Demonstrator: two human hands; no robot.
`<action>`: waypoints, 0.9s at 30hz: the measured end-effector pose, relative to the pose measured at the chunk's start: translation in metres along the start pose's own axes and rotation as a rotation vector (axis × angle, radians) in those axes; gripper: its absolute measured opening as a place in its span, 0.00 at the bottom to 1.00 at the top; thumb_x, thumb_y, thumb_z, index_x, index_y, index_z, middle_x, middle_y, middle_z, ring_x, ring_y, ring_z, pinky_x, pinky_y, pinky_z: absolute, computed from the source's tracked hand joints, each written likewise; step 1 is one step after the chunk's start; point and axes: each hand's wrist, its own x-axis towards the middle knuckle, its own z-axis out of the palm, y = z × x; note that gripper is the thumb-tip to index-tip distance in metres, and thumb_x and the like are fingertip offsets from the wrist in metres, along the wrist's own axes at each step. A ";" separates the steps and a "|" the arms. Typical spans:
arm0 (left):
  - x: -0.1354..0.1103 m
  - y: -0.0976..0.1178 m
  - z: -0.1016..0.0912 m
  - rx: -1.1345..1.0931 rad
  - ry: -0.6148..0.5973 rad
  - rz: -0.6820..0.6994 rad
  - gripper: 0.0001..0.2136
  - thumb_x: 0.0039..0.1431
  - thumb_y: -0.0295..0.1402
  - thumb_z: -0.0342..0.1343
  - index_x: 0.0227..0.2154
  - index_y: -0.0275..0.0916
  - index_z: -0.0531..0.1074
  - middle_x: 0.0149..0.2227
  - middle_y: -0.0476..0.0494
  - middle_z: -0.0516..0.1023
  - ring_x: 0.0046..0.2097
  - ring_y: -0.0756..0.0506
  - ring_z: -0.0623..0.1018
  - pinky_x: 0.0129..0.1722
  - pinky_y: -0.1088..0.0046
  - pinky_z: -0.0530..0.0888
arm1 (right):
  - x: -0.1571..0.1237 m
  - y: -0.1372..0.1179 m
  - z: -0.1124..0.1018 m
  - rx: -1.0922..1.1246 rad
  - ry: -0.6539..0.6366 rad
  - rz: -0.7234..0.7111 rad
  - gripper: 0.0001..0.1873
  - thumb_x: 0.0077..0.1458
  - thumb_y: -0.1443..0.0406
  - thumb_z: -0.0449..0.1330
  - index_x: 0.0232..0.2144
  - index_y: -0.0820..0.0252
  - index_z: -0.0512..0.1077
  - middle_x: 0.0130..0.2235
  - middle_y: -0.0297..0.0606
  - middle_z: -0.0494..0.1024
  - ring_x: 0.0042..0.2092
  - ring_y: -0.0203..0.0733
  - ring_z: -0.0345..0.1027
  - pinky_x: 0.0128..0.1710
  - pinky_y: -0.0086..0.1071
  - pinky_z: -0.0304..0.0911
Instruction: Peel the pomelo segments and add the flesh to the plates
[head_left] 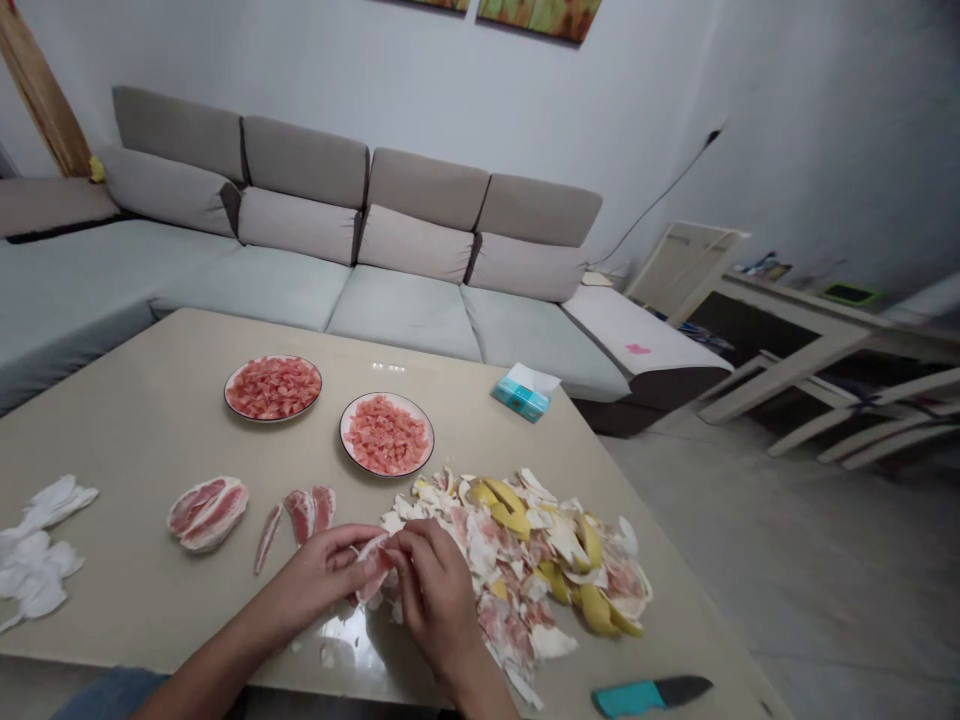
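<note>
My left hand is closed around a pink pomelo segment above the near side of the table. The fingers of my right hand pinch the segment's upper right edge, where pale membrane shows; the exact fingertip contact is partly hidden. Left of my hands lie several loose pomelo segments and a larger peeled piece of pomelo. Just right of my hands spreads a heap of yellow and white peel and membrane. Beyond them, one plate and a second plate hold pink pomelo pulp.
A knife with a teal handle lies by the table's near right edge. A blue tissue box stands at the far right of the table. Crumpled white tissues lie far left. Behind is a grey sofa.
</note>
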 end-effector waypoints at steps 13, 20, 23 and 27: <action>0.000 0.004 0.000 0.067 0.061 -0.044 0.20 0.52 0.41 0.60 0.47 0.37 0.75 0.31 0.45 0.77 0.34 0.45 0.74 0.33 0.72 0.69 | 0.006 -0.002 -0.014 0.200 -0.157 0.133 0.10 0.54 0.63 0.64 0.40 0.53 0.73 0.42 0.40 0.72 0.45 0.45 0.66 0.45 0.37 0.62; 0.000 0.006 0.003 0.019 0.048 -0.066 0.22 0.50 0.42 0.61 0.45 0.34 0.77 0.23 0.49 0.70 0.27 0.49 0.67 0.29 0.73 0.68 | 0.004 0.001 -0.010 0.223 -0.109 0.128 0.06 0.60 0.67 0.57 0.32 0.54 0.74 0.36 0.38 0.74 0.40 0.42 0.68 0.41 0.36 0.63; -0.003 0.008 0.004 0.087 0.016 -0.068 0.20 0.50 0.42 0.61 0.43 0.36 0.78 0.28 0.46 0.74 0.28 0.48 0.69 0.30 0.73 0.70 | 0.005 0.000 -0.009 0.254 -0.067 0.183 0.08 0.62 0.68 0.50 0.31 0.57 0.67 0.35 0.38 0.70 0.38 0.42 0.65 0.39 0.34 0.62; -0.006 0.010 0.002 0.163 -0.063 -0.030 0.19 0.53 0.43 0.60 0.45 0.38 0.78 0.34 0.43 0.76 0.31 0.47 0.71 0.32 0.72 0.71 | 0.004 0.001 -0.003 0.260 -0.007 0.230 0.09 0.63 0.68 0.47 0.30 0.56 0.62 0.34 0.37 0.68 0.37 0.41 0.63 0.38 0.34 0.60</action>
